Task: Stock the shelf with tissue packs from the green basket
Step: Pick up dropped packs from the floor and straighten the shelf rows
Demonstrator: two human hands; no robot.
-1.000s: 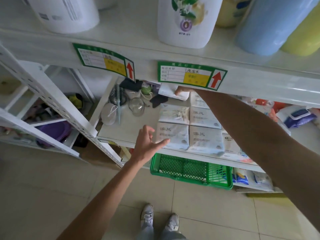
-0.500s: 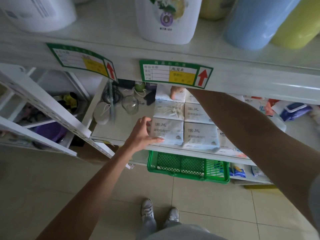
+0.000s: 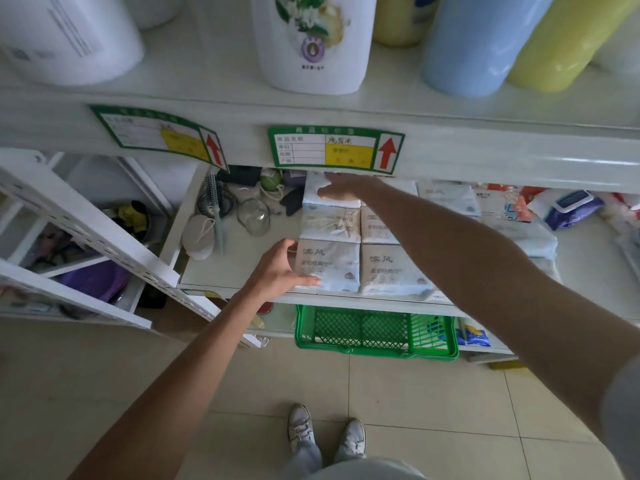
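Several white tissue packs lie in rows on the white shelf (image 3: 239, 271). My right hand (image 3: 341, 188) rests flat, fingers straight, on the rearmost tissue pack (image 3: 313, 197) of the left row, partly hidden under the upper shelf edge. My left hand (image 3: 278, 271) touches the left side of the front tissue pack (image 3: 332, 263) with thumb along its front edge and fingers relaxed. The green basket (image 3: 375, 332) stands on the floor level below the shelf; its inside shows only mesh.
A hairbrush (image 3: 215, 206), a glass jar (image 3: 254, 216), a white pouch (image 3: 199, 239) and small items sit left of the packs. Wet-wipe packs (image 3: 571, 207) lie to the right. Large bottles (image 3: 311, 39) stand on the upper shelf. My shoes (image 3: 327, 433) are on the tiled floor.
My left hand moved forward from the air to the side of the front pack. My right hand set the rear pack down and now lies flat on it.
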